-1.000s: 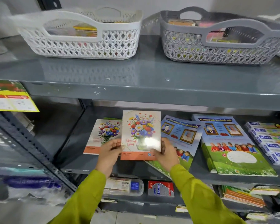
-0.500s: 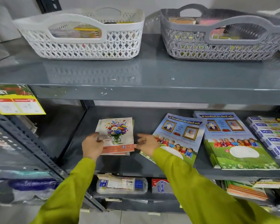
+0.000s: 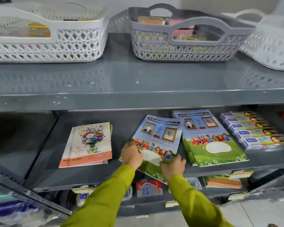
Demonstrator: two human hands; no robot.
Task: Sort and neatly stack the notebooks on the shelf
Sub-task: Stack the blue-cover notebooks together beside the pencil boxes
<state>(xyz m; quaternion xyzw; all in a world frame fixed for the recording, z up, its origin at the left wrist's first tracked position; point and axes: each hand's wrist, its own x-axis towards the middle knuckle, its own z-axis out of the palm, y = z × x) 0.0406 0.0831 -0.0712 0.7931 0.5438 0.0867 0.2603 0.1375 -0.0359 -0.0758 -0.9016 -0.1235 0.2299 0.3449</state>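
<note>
Floral notebooks [image 3: 87, 145] stacked; left hand [image 3: 131, 155], right hand [image 3: 173, 167] fingers seemingly closed on skewed blue notebook [image 3: 156, 140], matching stack [image 3: 210, 138] beside, unjoined.

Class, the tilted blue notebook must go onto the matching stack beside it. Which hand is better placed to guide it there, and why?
Probably the right hand: it grips the tilted blue notebook at its near corner, the one beside the matching stack. The left hand holds the far edge.

Floral notebooks [image 3: 88, 145] stacked left; skewed blue-green notebook [image 3: 159, 138] beside matching stack [image 3: 210, 138].
</note>
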